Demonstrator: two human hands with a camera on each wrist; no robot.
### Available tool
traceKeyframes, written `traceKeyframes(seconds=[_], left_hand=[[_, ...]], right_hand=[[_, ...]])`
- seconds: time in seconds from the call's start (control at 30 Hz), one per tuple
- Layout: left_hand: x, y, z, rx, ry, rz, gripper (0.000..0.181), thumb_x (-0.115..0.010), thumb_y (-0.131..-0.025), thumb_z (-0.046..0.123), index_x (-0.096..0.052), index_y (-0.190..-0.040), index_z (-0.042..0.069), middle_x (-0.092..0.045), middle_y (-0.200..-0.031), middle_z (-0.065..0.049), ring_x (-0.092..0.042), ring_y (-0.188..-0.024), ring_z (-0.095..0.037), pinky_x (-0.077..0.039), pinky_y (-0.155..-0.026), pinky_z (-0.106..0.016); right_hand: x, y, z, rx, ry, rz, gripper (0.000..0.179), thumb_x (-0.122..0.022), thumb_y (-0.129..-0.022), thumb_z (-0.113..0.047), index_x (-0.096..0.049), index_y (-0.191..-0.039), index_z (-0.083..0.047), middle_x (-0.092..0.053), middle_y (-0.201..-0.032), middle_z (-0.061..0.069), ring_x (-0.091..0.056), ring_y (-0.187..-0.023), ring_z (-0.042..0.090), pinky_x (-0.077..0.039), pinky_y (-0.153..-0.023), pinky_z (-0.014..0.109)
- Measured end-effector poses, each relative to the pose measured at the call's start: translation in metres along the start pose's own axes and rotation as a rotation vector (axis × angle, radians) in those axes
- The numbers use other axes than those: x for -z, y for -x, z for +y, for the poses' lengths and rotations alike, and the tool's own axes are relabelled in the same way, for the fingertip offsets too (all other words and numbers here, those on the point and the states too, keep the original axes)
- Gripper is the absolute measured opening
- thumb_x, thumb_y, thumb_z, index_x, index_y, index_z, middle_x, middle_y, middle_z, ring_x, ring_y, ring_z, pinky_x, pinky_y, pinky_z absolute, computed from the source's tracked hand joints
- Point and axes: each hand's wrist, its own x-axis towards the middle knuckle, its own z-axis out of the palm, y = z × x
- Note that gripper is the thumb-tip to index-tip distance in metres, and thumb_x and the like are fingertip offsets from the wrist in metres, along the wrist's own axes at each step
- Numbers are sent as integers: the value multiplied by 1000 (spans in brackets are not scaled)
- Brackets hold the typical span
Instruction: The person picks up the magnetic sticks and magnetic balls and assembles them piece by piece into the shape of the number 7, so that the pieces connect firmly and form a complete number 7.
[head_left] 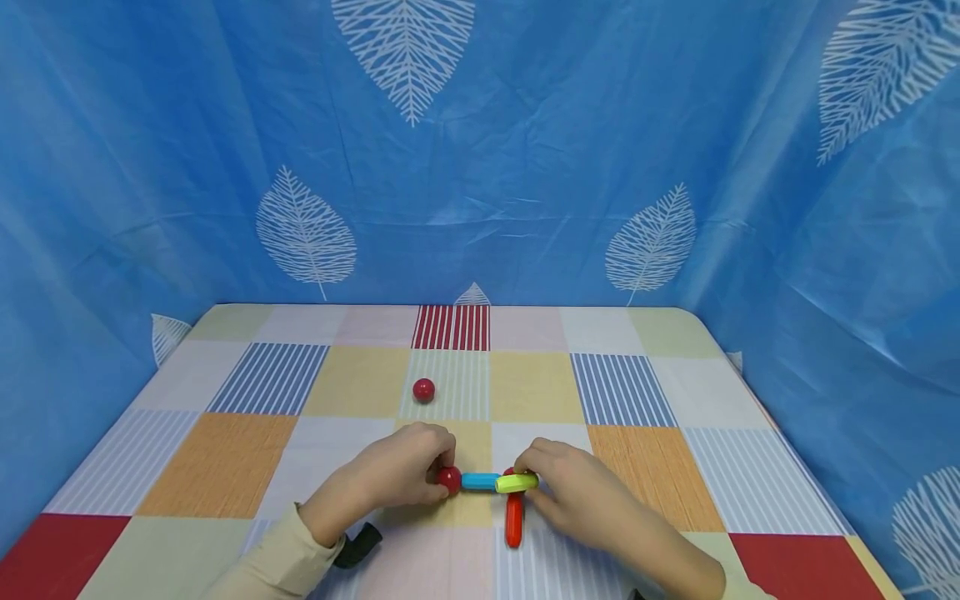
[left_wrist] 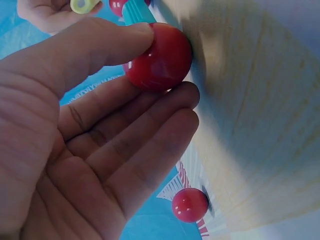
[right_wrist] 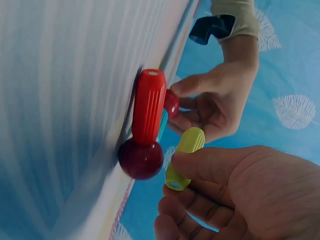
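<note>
My left hand (head_left: 412,467) pinches a red ball (left_wrist: 162,57) between thumb and fingers, low over the cloth. A blue ribbed rod (head_left: 480,482) runs from that ball toward a second red ball (right_wrist: 141,159), which also joins a red ribbed rod (right_wrist: 149,105) pointing toward me. In my right hand (head_left: 573,492), thumb and fingers grip a short yellow-green rod (right_wrist: 185,157). It is held apart from the second ball in the right wrist view, and a hole shows in its end.
Beyond my hands a loose red ball (head_left: 423,390) lies on the patchwork tablecloth (head_left: 345,450). Blue leaf-patterned sheeting (head_left: 480,167) encloses the back and sides of the table. A black wrist mount (head_left: 358,546) sits below my left wrist.
</note>
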Motion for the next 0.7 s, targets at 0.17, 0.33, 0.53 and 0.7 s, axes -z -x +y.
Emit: traceKeyframes(seconds=[0.17, 0.33, 0.53, 0.7], left_hand=[[0, 0, -1, -4, 5, 14, 25, -81, -73, 16, -56, -73, 14, -52, -66, 4, -43, -60, -4, -39, -52, -20], [-1, -1, -2, 20, 17, 17, 24, -81, -73, 17, -56, -74, 15, -52, -67, 6, -44, -60, -4, -41, -52, -20], [-2, -1, -5, 75, 34, 46, 23, -80, -71, 17, -57, -75, 15, -53, -68, 6, -46, -59, -4, -42, -52, -21], [-3, -1, -8, 102, 43, 67, 22, -80, -72, 15, -59, -78, 14, -54, -70, 5, -47, -60, -5, -43, -53, -21]], right_hand=[[-1, -2, -6, 39, -14, -4, 18, -75, -83, -13, -67, -99, -20, -59, -96, -16, -55, -86, 1, -51, -77, 27], [-4, -2, -9, 83, -26, 12, 19, -75, -83, -11, -66, -98, -19, -59, -95, -16, -55, -85, 1, -51, -77, 25], [-5, -4, -12, 98, -36, -8, 21, -76, -82, -11, -65, -97, -19, -57, -94, -16, -52, -82, 1, -49, -76, 23], [-7, -7, -15, 105, -34, -28, 21, -77, -81, -11, -64, -96, -19, -55, -91, -15, -49, -79, 2, -49, -74, 22]])
